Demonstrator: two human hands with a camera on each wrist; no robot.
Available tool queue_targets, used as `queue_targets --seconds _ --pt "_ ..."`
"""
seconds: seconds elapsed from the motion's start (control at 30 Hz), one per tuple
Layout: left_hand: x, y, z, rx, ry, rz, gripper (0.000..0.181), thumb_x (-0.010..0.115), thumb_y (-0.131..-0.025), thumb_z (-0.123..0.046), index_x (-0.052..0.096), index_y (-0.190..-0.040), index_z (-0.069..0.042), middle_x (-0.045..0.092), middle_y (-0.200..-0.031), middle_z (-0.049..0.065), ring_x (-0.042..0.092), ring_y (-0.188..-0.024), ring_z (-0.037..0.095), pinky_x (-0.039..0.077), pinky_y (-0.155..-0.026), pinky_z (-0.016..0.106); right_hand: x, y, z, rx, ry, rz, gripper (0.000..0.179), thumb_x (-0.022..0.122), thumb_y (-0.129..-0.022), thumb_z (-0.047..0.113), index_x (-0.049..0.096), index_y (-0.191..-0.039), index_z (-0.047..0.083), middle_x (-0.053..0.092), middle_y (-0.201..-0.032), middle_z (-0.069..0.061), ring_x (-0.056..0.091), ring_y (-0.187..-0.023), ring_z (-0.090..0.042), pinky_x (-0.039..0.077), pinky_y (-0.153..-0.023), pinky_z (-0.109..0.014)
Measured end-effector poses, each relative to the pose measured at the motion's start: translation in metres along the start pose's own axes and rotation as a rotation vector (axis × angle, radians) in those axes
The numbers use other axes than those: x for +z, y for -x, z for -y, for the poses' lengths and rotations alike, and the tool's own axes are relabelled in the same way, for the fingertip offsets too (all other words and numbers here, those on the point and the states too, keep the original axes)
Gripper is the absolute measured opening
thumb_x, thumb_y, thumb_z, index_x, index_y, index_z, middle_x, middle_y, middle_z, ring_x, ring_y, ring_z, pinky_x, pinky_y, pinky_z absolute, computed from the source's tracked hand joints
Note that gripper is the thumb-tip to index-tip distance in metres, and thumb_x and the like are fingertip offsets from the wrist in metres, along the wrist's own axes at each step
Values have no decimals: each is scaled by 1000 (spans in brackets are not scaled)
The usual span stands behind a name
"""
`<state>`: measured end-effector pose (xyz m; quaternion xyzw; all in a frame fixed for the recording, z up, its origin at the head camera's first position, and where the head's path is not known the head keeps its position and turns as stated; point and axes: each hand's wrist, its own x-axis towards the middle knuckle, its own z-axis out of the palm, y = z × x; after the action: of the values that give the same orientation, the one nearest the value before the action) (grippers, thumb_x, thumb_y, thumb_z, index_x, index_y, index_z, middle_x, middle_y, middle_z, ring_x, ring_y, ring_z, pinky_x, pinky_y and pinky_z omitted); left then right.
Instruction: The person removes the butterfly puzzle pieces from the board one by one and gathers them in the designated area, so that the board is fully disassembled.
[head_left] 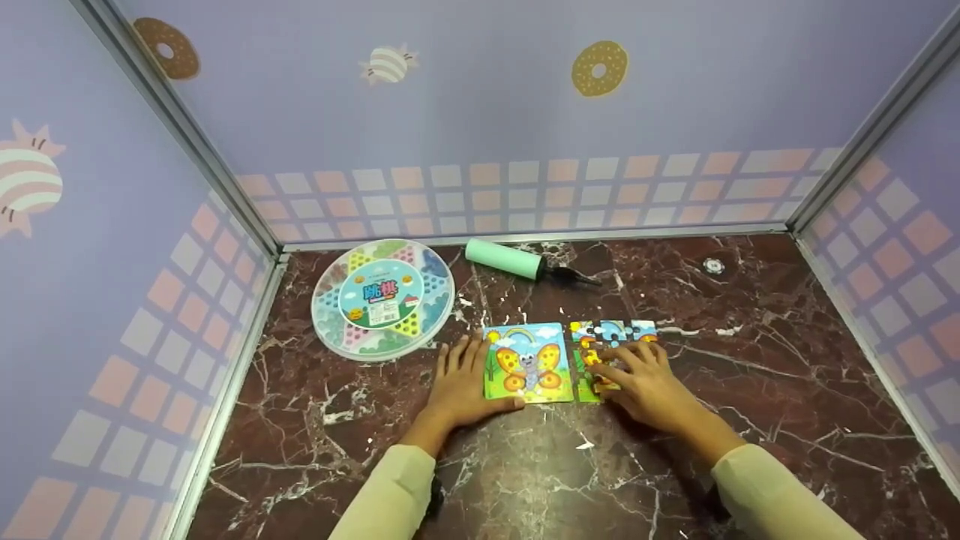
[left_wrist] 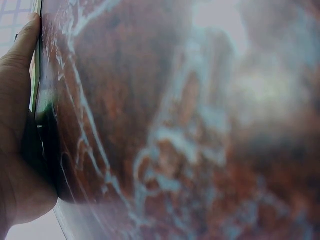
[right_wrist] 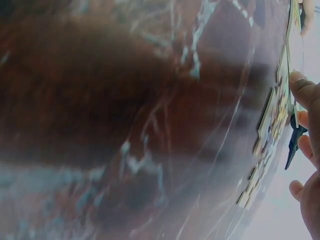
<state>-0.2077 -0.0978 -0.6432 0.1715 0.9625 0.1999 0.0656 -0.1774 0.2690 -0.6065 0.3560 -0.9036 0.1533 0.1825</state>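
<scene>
My left hand [head_left: 461, 382] lies flat with spread fingers at the left edge of a square butterfly picture card [head_left: 529, 364], its thumb along the card's lower edge. Right of the card, several jigsaw pieces [head_left: 611, 330] lie in rows, partly joined. My right hand [head_left: 649, 386] is bent over them, thumb and index finger pinching a small orange puzzle piece [head_left: 606, 384] among the lower pieces. Its palm hides part of the group. In the right wrist view, the thumb [right_wrist: 298, 82] is at the pieces' edge; the left wrist view shows mostly blurred tabletop.
A round Chinese checkers box [head_left: 382, 300] lies at the back left. Behind the card is a mint-green hand pump [head_left: 506, 259] with a black nozzle. A small round chip [head_left: 713, 266] sits at the back right. Purple panels [head_left: 480, 97] enclose the dark marble table [head_left: 750, 352].
</scene>
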Motion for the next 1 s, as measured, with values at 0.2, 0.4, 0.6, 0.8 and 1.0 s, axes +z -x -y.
queue_targets --seconds 0.2,0.4,0.6,0.8,1.0 --pt "-2 0 0 5 6 13 140 61 -78 -100 16 -179 -14 13 -188 10 12 -174 39 -3 -140 62 -10 7 -5 13 11 14 47 95 -86 27 79 -129 24 72 -126 -10 62 -116 -39 50 -99 -78" --pt "-1 0 0 1 -2 4 137 63 -81 -97 17 -179 -14 13 -188 9 12 -174 38 -2 -140 63 -16 18 -13 25 14 17 45 95 -85 23 81 -128 24 72 -126 -11 61 -116 -41 50 -96 -76" --pt "-1 1 -2 2 -15 -5 135 63 -82 -96 18 -179 -14 13 -188 8 13 -174 37 -1 -140 63 -24 32 -22 21 16 1 40 96 -84 17 83 -122 19 74 -127 -12 62 -115 -39 51 -93 -76" --pt "-1 1 -2 7 -2 -8 136 63 -81 -96 19 -179 -13 14 -188 9 13 -174 38 0 -140 64 -34 46 -29 50 10 27 43 95 -85 19 82 -125 20 75 -126 -12 63 -115 -38 53 -91 -72" --pt "-1 0 -1 1 -4 1 137 63 -80 -97 18 -179 -13 12 -188 9 12 -174 38 -2 -140 63 -40 56 -32 98 12 74 44 94 -87 19 82 -129 21 74 -127 -9 62 -116 -36 52 -90 -71"
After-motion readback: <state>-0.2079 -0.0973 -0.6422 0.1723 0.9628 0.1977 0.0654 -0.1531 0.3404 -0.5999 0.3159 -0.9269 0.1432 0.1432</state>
